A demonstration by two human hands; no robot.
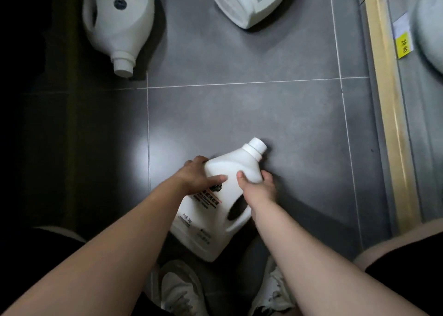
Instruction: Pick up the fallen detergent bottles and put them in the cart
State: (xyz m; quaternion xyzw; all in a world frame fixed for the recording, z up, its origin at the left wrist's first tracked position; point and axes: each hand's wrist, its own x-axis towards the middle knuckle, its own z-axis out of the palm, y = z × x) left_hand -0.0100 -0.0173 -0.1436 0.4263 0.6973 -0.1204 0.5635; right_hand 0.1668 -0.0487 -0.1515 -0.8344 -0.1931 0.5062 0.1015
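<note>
A white detergent bottle (223, 195) lies on its side on the grey tiled floor just in front of my feet, cap pointing up and to the right. My left hand (199, 175) grips its shoulder from the left. My right hand (257, 185) clasps it from the right, near the handle hole. A second white detergent bottle (119, 20) lies at the upper left, cap toward me. A third detergent bottle (249, 1) lies at the top centre, its base toward me. No cart is in view.
A wooden shelf edge (388, 104) with a yellow price tag (405, 48) runs down the right side, with a pale object (429, 30) on the shelf. My white shoes (182, 289) stand at the bottom. The left side is in deep shadow.
</note>
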